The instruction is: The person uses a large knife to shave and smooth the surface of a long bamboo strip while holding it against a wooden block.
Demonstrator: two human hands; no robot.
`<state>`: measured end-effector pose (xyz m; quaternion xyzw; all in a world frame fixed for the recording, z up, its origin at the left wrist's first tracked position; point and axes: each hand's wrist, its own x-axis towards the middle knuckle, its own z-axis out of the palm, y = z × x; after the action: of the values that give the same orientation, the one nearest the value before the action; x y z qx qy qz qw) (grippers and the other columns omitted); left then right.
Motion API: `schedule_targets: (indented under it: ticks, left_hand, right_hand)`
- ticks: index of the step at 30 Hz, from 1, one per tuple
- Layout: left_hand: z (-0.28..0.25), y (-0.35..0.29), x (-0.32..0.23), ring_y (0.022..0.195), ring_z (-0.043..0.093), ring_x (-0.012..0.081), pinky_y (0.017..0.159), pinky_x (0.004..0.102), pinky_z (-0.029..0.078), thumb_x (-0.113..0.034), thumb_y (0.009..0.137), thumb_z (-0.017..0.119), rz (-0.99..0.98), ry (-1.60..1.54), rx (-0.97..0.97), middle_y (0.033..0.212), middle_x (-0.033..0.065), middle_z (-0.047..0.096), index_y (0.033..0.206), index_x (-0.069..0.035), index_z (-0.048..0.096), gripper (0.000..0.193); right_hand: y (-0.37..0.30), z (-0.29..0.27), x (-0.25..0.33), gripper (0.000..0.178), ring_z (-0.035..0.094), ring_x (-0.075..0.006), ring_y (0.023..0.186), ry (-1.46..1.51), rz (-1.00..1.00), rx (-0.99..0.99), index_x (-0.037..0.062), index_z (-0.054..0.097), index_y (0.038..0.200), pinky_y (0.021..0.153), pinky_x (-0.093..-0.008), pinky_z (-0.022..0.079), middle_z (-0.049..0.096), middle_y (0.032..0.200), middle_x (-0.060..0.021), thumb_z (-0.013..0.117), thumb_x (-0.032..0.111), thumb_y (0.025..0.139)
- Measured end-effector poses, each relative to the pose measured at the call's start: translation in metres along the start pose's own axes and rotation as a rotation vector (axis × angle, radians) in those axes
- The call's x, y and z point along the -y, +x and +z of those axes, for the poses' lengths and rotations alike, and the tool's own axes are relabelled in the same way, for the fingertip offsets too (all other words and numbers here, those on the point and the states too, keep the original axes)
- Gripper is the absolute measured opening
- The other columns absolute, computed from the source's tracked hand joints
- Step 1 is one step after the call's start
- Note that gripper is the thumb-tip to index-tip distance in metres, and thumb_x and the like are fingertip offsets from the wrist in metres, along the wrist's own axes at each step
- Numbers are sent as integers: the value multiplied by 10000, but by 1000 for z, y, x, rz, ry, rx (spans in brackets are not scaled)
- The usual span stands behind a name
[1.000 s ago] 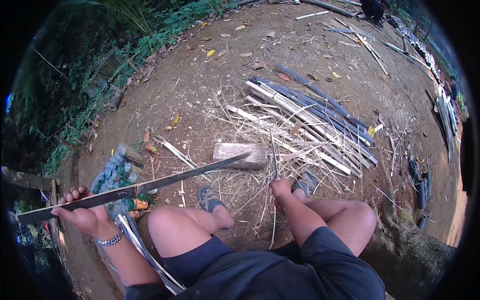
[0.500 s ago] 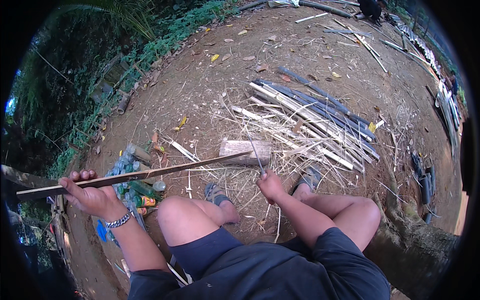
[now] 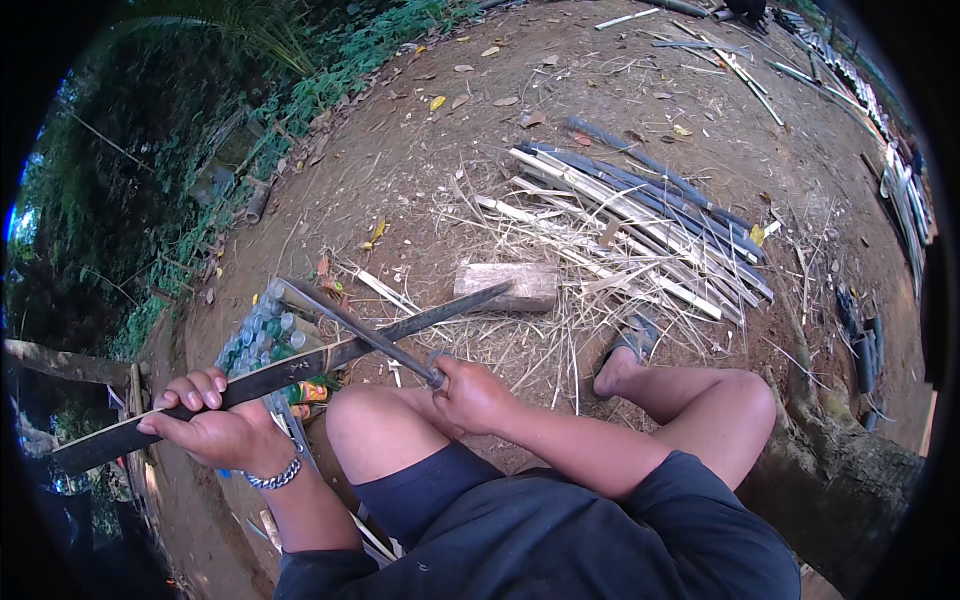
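My left hand grips a long split bamboo strip, dark-skinned with a pale edge, near its lower left end. The strip slants up to the right, and its far end overlaps a short wooden block on the ground; the view does not settle whether they touch. Closed round the handle of a long knife is my right hand. Its blade points up and left, crossing over the strip about midway along. Whether blade and strip touch, I cannot tell.
Beyond the block lies a pile of bamboo strips among pale shavings. Clustered plastic bottles stand left of my knee. A thick tree root is at right, dense plants at far left. A person is far off.
My right hand has moved left, bringing the knife from over the block to across the strip. The strip has turned to show more of its dark face, and my left hand has shifted lower and right.
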<state>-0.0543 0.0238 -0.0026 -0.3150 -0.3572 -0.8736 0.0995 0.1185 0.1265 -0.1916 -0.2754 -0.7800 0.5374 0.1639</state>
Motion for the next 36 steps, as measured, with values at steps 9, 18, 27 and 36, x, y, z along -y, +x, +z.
schedule_targets:
  ticks: [9,18,27,36]
  left_hand:
    - [1,-19,-8,482,360,75,490,228,341,-518,956,481,53,20,-64,587,-24,377,785,-141,486,413]
    - [14,-21,-5,475,361,71,486,218,331,-519,955,481,60,-26,0,582,-29,375,797,-137,500,414]
    - [15,-9,1,489,377,76,490,216,331,-475,970,484,92,39,16,618,-26,393,823,-132,523,375]
    - [18,5,9,489,378,63,490,218,339,-466,971,489,87,56,42,601,-35,400,808,-144,543,365]
  right_hand:
    - [-24,-16,33,221,615,-442,780,11,45,46,21,548,996,711,-519,481,627,796,-250,570,138,810]
    - [-8,-41,-74,205,641,-410,834,-196,313,-15,14,576,996,764,-498,503,644,854,-252,560,144,838]
    - [7,-34,-96,276,646,-382,859,-164,354,-9,11,580,1081,787,-470,512,652,893,-236,555,170,857]
    - [25,-49,-79,167,634,-383,863,-118,147,86,8,570,911,788,-461,493,648,900,-233,566,159,839]
